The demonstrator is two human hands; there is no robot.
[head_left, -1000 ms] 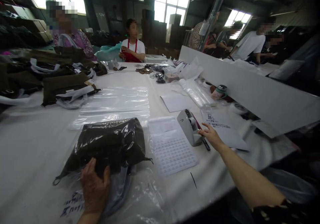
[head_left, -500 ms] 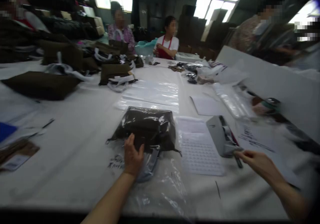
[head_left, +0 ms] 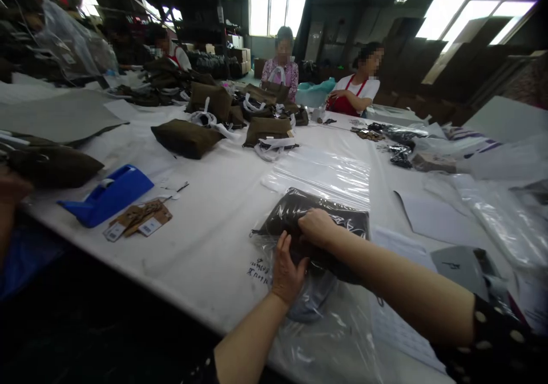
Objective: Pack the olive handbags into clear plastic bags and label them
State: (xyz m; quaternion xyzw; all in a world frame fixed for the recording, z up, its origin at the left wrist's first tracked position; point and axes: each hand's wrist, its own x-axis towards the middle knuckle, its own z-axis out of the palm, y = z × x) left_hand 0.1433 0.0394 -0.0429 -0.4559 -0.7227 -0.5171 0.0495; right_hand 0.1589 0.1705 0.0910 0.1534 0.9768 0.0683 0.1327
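A dark handbag (head_left: 282, 214) in a clear plastic bag (head_left: 329, 338) lies flat on the white table (head_left: 205, 258). My left hand (head_left: 287, 271) rests on its near side, fingers spread. Above it, my right hand (head_left: 317, 227) presses on the middle of the package with fingers curled; whatever they pinch is hidden. My right forearm covers part of the package. To the right is a grey tape dispenser (head_left: 460, 267), beside a printed sheet (head_left: 398, 321) partly under my arm.
Flat clear bags (head_left: 321, 170) lie beyond the package. A blue tape dispenser (head_left: 113, 193) and brown tags (head_left: 143, 215) are at left. Dark handbags (head_left: 188, 138) stand farther back. Co-workers (head_left: 355, 90) are across the table; another person's hand (head_left: 12, 187) shows at the left edge.
My right hand has left the grey tape dispenser and moved left onto the package. My left hand stays on the package. The view has turned left, bringing the blue dispenser into sight.
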